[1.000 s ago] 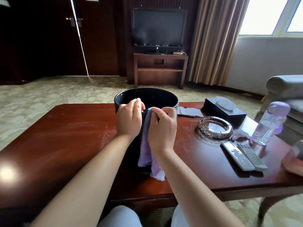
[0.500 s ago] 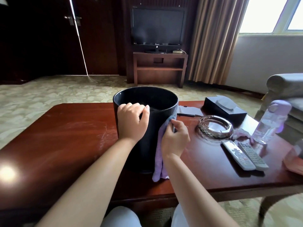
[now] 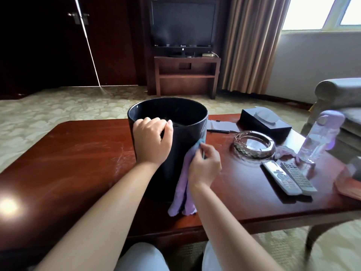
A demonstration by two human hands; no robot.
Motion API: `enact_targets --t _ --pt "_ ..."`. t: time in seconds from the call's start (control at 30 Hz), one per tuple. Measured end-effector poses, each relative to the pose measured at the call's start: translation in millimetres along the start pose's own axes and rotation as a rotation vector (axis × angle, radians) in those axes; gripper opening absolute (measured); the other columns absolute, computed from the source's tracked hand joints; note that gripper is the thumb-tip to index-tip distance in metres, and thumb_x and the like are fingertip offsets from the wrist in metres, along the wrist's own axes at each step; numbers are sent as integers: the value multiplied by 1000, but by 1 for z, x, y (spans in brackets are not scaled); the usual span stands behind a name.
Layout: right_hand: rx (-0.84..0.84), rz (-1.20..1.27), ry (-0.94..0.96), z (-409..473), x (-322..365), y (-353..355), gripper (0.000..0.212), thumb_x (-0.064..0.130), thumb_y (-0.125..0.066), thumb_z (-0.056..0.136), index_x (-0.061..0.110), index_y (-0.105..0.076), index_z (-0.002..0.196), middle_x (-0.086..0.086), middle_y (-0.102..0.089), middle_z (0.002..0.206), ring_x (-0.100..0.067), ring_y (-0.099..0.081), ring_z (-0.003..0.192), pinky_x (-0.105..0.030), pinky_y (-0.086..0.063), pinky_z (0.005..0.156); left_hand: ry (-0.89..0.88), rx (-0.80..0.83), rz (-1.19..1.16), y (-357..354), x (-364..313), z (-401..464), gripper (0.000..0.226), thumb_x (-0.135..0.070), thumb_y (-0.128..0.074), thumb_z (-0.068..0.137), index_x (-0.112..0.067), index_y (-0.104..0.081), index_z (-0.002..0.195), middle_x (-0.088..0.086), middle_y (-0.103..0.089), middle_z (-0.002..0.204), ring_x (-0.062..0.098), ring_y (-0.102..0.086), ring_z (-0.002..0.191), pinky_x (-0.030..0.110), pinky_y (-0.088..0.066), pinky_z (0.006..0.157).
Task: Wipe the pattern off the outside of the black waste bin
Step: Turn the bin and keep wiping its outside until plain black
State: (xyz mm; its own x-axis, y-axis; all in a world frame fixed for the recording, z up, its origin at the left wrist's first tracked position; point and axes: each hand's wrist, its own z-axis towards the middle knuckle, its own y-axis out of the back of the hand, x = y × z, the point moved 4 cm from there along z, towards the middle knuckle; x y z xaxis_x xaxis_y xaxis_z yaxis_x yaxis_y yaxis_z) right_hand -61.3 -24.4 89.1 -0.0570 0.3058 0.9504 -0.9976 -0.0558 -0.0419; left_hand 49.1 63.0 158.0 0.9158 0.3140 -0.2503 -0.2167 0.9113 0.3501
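The black waste bin (image 3: 168, 153) stands upright on the wooden table (image 3: 78, 169), its open mouth facing up. Faint pale scribbled lines (image 3: 203, 130) show on its outer wall near the rim, on the side toward the right hand. The left hand (image 3: 152, 141) grips the near rim of the bin, fingers curled over the edge into the opening and thumb on the outside wall. The right hand (image 3: 205, 167) pinches a purple cloth (image 3: 185, 180) between thumb and curled fingers and presses its upper end against the bin's wall, just below the pale lines. The rest of the cloth hangs down beside the wrist, and its lower folds lie on the table at the foot of the bin.

Just beyond the right hand sits a round glass ashtray (image 3: 254, 144). Farther out from that hand, two remote controls (image 3: 289, 178) lie side by side, touching. Past the ashtray a crumpled pinkish scrap (image 3: 286, 151) lies next to a clear bottle with a purple cap (image 3: 320, 137). Behind the ashtray is a dark tissue box (image 3: 265, 124), and between it and the bin lie a notepad with a pen (image 3: 218, 131).

Well beyond the left hand, across the patterned carpet (image 3: 58, 106), a television (image 3: 183, 26) stands on a wooden stand (image 3: 186, 75), with curtains (image 3: 252, 45) next to it.
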Motion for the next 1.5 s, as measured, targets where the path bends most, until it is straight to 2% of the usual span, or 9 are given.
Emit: enact_targets --t 0.2,0.47,0.6,0.7,0.9,1.1,1.23,1.33,1.5 --pt "145 -286 -351 -26 -85 5 21 9 -54 87 7 -68 102 -14 -64 105 -29 -58 103 -24 -36 84 11 -14 2 -1 0 -1 41 -26 -41 91 -17 -32 52 -5 -33 49 19 -34 53 30 -23 64" --pt "-26 -44 -17 -24 -43 1 15 -4 -61 82 -2 -70 94 -9 -60 94 -14 -54 85 4 -30 73 -6 -33 15 -2 0 -2 42 -23 -42 91 -14 -35 52 -3 -34 50 20 -35 53 35 -27 63" --pt "88 -254 -385 -42 -101 5 22 4 -55 87 4 -69 104 -14 -64 107 -28 -58 103 -18 -34 82 -11 -40 18 -2 -1 -2 41 -24 -42 91 -15 -34 52 -4 -33 51 20 -34 53 35 -27 63" --pt "135 -293 -547 -46 -110 8 24 6 -52 89 6 -69 106 -10 -67 108 -24 -60 103 -17 -33 76 -11 -40 23 -2 -1 -2 41 -24 -42 91 -13 -35 52 -4 -33 51 19 -34 53 35 -27 63" --pt "30 -174 -136 -38 -70 2 23 3 -52 92 -3 -67 108 -9 -53 102 -11 -46 89 3 -25 73 -9 -47 22 -2 0 -3 43 -23 -42 92 -11 -38 51 -1 -35 50 19 -34 54 35 -27 63" --pt "268 -357 -466 -46 -111 2 25 10 -38 92 -2 -60 86 -22 -55 107 -21 -46 78 -23 -29 68 -15 -65 27 -3 0 -3 42 -23 -43 91 -11 -37 51 -1 -35 50 18 -33 54 34 -25 63" --pt "275 -211 -372 -53 -93 -3 23 19 -44 96 2 -59 100 -7 -41 110 -15 -46 84 -18 -33 75 -19 -75 25 -2 0 -3 42 -22 -43 91 -12 -36 51 -4 -32 51 17 -31 55 31 -22 63" --pt "357 -353 -316 -61 -100 -4 33 16 -43 95 4 -51 125 -7 -38 120 -14 -45 89 -17 -34 78 -19 -72 17 -2 -1 -4 41 -23 -43 91 -12 -37 52 -4 -34 51 17 -33 55 31 -23 64" --pt "468 -456 -433 -54 -104 0 18 7 -38 91 6 -50 104 -11 -38 115 -20 -43 80 -25 -35 76 -6 -80 29 -2 0 -4 42 -23 -44 91 -10 -40 51 -2 -36 50 16 -33 56 29 -22 65"
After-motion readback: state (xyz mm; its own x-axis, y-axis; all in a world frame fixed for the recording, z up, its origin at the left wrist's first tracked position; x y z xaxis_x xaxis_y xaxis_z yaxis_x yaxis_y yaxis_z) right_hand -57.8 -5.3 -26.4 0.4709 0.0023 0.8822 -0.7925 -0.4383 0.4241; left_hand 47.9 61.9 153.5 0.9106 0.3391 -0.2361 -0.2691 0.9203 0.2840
